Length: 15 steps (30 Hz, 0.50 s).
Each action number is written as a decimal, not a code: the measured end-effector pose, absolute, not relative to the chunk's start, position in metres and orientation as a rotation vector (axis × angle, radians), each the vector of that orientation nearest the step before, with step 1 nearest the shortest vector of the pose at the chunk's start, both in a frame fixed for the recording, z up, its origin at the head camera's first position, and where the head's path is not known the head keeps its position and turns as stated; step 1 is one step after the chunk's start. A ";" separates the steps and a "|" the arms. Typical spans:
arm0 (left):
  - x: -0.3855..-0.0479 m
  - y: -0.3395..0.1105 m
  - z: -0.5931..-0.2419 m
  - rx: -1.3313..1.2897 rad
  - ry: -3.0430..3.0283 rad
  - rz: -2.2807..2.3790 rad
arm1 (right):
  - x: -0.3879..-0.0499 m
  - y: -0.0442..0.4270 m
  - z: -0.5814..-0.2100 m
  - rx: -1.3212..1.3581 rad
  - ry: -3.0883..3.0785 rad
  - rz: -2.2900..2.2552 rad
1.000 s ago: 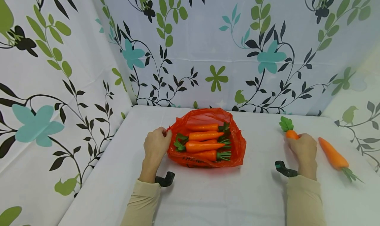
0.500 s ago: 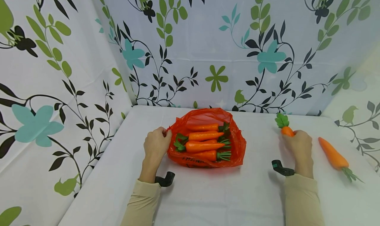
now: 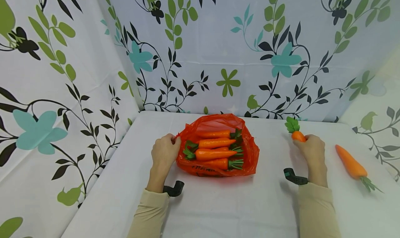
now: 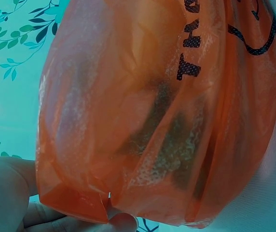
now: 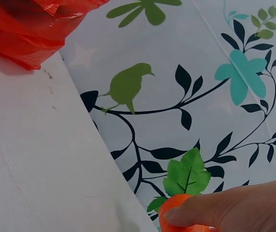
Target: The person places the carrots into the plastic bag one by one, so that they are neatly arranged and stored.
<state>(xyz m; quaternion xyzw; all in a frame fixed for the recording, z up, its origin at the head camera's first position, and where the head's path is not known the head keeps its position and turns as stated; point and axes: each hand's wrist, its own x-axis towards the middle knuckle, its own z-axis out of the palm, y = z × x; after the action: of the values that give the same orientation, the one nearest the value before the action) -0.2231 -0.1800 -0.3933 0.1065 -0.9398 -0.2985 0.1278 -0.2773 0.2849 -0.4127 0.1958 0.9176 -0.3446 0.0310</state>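
A red plastic bag (image 3: 254,154) lies with its mouth spread on the table, and several carrots (image 3: 215,154) rest inside it. At its left rim, my left hand (image 3: 164,151) pinches the plastic; the left wrist view shows the thumb and fingers at the edge of the bag (image 4: 128,121). Off to the right, my right hand (image 3: 312,153) grips a carrot (image 3: 298,136) near its leafy end, its green top (image 3: 292,124) sticking out ahead. The hand hides the rest of that carrot. In the right wrist view the thumb presses on the held carrot (image 5: 174,212).
Another carrot (image 3: 351,163) lies on the white table (image 3: 231,210), right of my right hand, its greens toward the near side. A patterned curtain (image 3: 200,57) with leaves and flowers hangs behind the table and along its left side.
My right hand has moved left and slightly away from me with the carrot, leaving a wider gap to the carrot on the right. The left hand and the bag have stayed still.
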 end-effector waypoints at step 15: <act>-0.223 -0.181 -0.394 0.302 -2.734 -0.871 | -0.280 0.274 -0.407 0.497 2.927 -1.023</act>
<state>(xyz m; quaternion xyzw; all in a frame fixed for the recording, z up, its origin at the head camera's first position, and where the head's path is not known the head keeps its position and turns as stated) -0.2233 -0.1806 -0.3937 0.1038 -0.9398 -0.2994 0.1279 -0.2802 0.2738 -0.4066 0.1582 0.9321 -0.3257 0.0008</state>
